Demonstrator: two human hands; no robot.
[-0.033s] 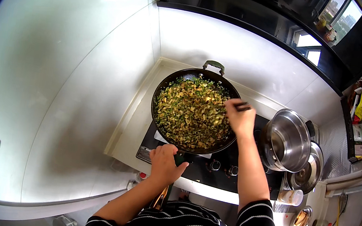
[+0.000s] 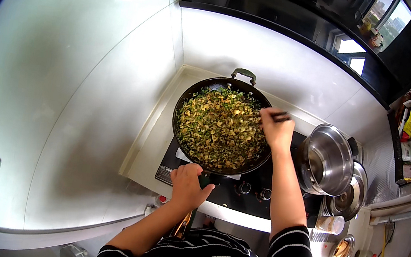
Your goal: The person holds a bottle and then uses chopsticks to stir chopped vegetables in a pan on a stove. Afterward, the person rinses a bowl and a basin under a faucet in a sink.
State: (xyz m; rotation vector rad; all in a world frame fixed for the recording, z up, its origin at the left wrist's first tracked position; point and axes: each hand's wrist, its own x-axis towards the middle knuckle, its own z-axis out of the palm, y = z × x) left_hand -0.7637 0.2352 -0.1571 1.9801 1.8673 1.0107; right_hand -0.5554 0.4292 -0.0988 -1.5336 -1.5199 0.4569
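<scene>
A large dark wok (image 2: 177,134) stands on the black gas hob, full of a chopped mix (image 2: 216,125) of green leaves and yellow-brown bits. My left hand (image 2: 188,183) is closed round the wok's long dark green handle (image 2: 203,181) at the front edge. Over the right rim of the wok, my right hand (image 2: 276,130) grips dark chopsticks (image 2: 281,117). Their upper ends stick out past my fingers, while the lower ends are blurred over the food. A loop handle (image 2: 244,74) sits on the wok's far side.
Right of the wok stands a deep steel pot (image 2: 324,158), with a steel lid (image 2: 357,192) beside it. A small jar (image 2: 331,224) and a bowl (image 2: 341,253) lie nearer me. Black range hood (image 2: 274,12) overhangs the back; a tiled wall (image 2: 80,84) closes the left.
My right hand with the chopsticks has shifted slightly away from me and to the right. My left hand stays on the wok handle.
</scene>
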